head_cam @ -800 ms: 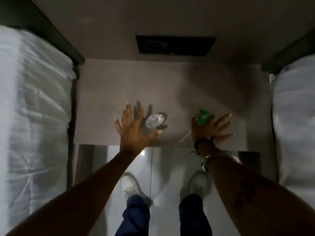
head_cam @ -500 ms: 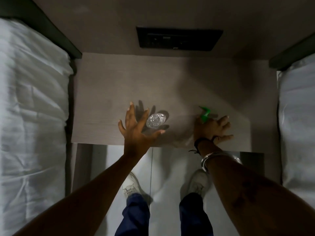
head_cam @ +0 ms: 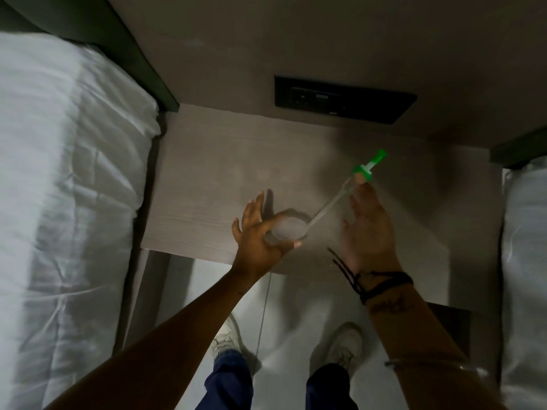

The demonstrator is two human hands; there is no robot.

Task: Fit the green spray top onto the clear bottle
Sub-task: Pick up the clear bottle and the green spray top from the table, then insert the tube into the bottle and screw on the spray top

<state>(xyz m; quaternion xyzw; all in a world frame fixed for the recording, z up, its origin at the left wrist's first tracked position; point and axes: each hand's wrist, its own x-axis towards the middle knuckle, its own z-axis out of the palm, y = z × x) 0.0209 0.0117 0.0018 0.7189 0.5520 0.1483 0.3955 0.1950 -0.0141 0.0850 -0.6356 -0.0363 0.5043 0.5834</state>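
Both hands grasp: left hand the clear bottle on the desk, right hand the green spray top.
Its slanted tube may miss the mouth and tip the bottle.

clear bottle upright, green spray top raised (tilted)
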